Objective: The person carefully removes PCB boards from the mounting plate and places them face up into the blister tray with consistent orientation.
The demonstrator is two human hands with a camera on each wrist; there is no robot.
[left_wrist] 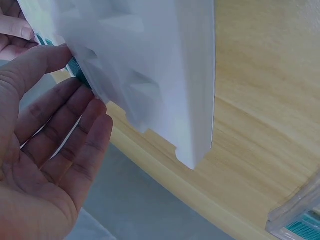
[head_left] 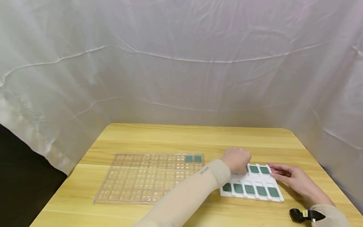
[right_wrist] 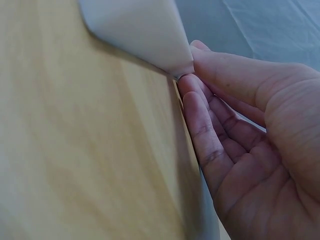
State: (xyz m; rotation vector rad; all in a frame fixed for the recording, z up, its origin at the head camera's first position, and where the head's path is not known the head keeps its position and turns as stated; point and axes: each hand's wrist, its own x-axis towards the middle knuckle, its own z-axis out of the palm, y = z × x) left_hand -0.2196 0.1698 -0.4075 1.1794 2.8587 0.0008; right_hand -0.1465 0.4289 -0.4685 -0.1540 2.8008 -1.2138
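A white tray (head_left: 252,181) lies on the right of the table, with green square chips (head_left: 250,189) in two rows of slots. My left hand (head_left: 237,160) reaches across to its back row. In the left wrist view, the left thumb and fingers (left_wrist: 95,127) pinch a green chip (left_wrist: 78,71) at the tray's edge; part of that chip is hidden. With my right hand (head_left: 297,183) I hold the tray's right back corner. The right wrist view has the thumb (right_wrist: 225,75) on the white tray (right_wrist: 145,30) and fingers below the corner.
Left of the white tray, a clear plastic tray (head_left: 139,179) with many compartments lies on the wooden table (head_left: 198,138). Two green chips (head_left: 193,159) sit in its back right compartments. Pale curtains (head_left: 181,78) hang around the table. A black device is strapped near the right wrist.
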